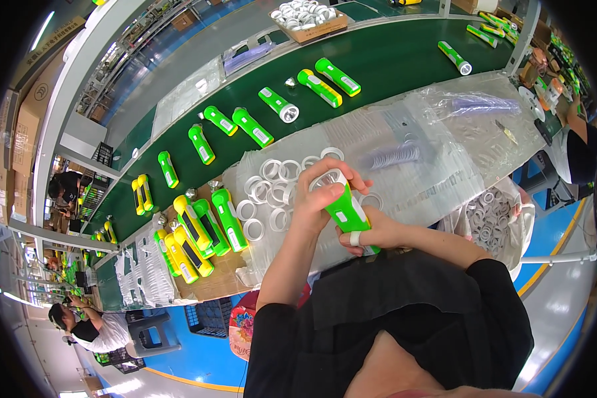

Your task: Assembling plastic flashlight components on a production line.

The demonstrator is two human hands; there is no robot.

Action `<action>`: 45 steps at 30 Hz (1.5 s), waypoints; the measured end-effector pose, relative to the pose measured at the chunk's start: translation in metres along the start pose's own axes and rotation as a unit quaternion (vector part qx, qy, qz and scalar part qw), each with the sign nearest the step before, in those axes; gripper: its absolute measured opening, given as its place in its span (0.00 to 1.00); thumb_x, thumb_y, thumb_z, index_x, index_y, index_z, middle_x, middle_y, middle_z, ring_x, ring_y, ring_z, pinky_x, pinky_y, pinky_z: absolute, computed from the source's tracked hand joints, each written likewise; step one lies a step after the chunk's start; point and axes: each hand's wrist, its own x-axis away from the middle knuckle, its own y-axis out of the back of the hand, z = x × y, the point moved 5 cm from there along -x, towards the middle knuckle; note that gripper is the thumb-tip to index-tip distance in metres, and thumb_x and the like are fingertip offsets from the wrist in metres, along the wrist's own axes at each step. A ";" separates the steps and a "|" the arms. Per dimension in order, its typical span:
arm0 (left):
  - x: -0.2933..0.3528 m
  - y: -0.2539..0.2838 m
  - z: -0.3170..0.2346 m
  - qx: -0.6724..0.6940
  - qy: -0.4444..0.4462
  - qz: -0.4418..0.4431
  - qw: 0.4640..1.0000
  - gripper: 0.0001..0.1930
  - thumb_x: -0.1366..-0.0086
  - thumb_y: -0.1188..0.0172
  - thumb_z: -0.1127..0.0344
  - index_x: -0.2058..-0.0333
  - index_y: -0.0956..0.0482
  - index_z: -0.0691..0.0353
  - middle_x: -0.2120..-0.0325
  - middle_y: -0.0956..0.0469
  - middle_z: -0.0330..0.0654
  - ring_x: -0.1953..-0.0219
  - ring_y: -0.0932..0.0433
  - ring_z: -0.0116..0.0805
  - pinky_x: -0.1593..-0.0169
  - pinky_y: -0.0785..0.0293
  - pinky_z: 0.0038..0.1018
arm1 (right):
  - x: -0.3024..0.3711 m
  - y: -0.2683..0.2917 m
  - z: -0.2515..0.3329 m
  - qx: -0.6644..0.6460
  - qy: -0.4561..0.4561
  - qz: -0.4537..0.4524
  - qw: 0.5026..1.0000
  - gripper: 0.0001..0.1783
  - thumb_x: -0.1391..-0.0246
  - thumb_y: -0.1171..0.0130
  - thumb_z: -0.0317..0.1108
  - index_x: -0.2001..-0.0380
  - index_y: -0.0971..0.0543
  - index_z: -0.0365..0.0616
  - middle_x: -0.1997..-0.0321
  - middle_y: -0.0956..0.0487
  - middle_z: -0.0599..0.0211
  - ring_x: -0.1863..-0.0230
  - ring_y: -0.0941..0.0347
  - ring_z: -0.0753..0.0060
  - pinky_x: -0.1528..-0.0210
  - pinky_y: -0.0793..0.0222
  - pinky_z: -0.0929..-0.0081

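Note:
I hold a green torch upright in front of me. My right hand grips its body from below, a white ring on one finger. My left hand is curled over the torch's head, fingers on a clear round lens ring at its top. Just behind my hands, several loose white rings lie on clear plastic sheeting on the workbench. A pile of green and yellow torches lies to my left.
A dark green conveyor belt carries several green and yellow torches. A box of white rings sits beyond it. A bag of rings hangs at my right. Other workers sit along the line, one at lower left.

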 end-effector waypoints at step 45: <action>-0.009 -0.042 -0.020 0.250 -0.027 0.299 0.920 0.21 0.53 0.32 0.65 0.63 0.28 0.72 0.73 0.23 0.55 0.71 0.19 0.44 0.58 0.20 0.43 | 0.009 -0.028 0.020 -0.225 -0.017 0.210 0.951 0.21 0.55 0.32 0.43 0.66 0.29 0.43 0.79 0.28 0.66 0.78 0.31 0.76 0.76 0.36 0.79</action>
